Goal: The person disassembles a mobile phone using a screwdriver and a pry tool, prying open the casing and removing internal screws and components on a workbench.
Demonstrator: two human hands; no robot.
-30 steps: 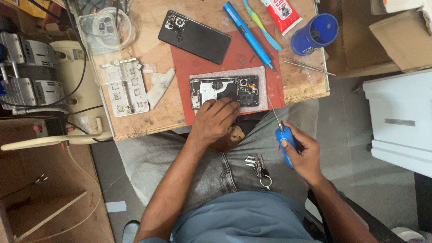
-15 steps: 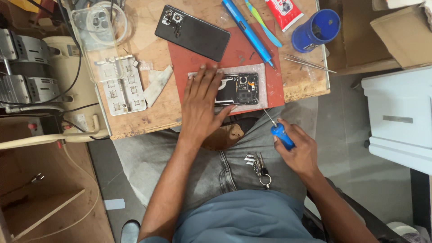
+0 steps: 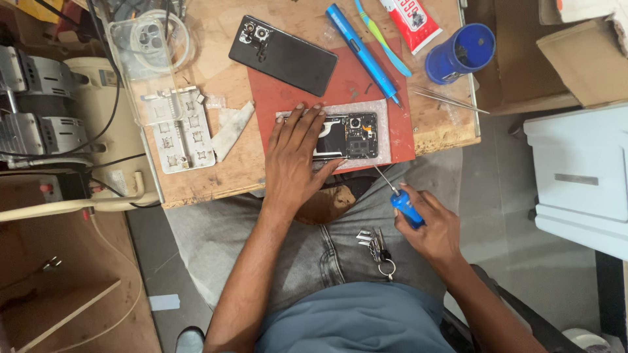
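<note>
Left hand (image 3: 296,153) lies flat, palm down, fingers spread, pressing on the left half of the opened phone (image 3: 350,136). Not gripping, just holding it down. The phone lies back-off, internals up, on a sheet of bubble wrap (image 3: 386,140) over a red mat (image 3: 353,82), near the front edge of the bench (image 3: 216,173). Its long axis runs left-right, roughly parallel to the bench edge, camera module toward the right end.

Right hand (image 3: 432,229) is closed around a blue-handled screwdriver (image 3: 400,199), off the bench over the person's lap. The screwdriver's shaft points up-left toward the phone's lower right corner, tip just short of the mat edge, not touching the phone.

A key bunch (image 3: 376,247) hangs at the jeans between the two arms.

Further out: the black back cover (image 3: 282,55) lies tilted at the mat's upper left. A blue electric screwdriver pen (image 3: 363,52) lies diagonally, tip down-right. Beside it a toothbrush (image 3: 383,36), a glue tube (image 3: 411,23) and a blue cup (image 3: 459,53). Tweezers (image 3: 448,99) lie at the right edge. A metal phone-holder jig (image 3: 178,131) and a clear phone case (image 3: 140,62) sit at left.
</note>
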